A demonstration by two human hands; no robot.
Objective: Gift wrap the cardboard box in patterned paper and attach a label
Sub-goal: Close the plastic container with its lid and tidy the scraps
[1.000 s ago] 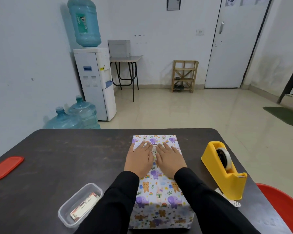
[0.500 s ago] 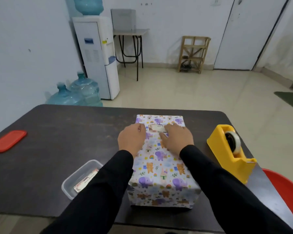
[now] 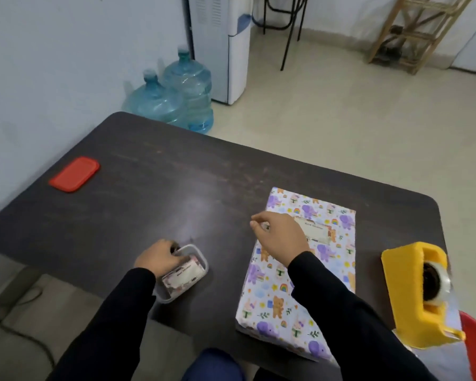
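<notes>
The box (image 3: 300, 284) lies on the desk (image 3: 149, 202) under and in front of the right hand (image 3: 282, 239), wrapped in an animal print on every side that shows. A label (image 3: 315, 231) sits flat on its top, just to the right of that hand's knuckles. By the look of it, wrapping and labelling are done, and the step now in hand is tidying up.

The right hand hovers over the box's left edge with its fingers curled, thumb and forefinger close together. Whether they pinch some small scrap I cannot tell. The left hand (image 3: 160, 259) is curled over the far end of a clear plastic tub (image 3: 204, 261) holding spare cards (image 3: 183, 274), and seems to grip its rim.

A red lid (image 3: 74, 174) lies well beyond the left hand, toward the far left of the desk. It looks like the tub's own. The likely next move is to fetch it and press it on, which means a long reach for the left hand, or sliding the tub toward it. A yellow tape dispenser (image 3: 412, 292) stands to the right of the right hand, apart from the box.
</notes>
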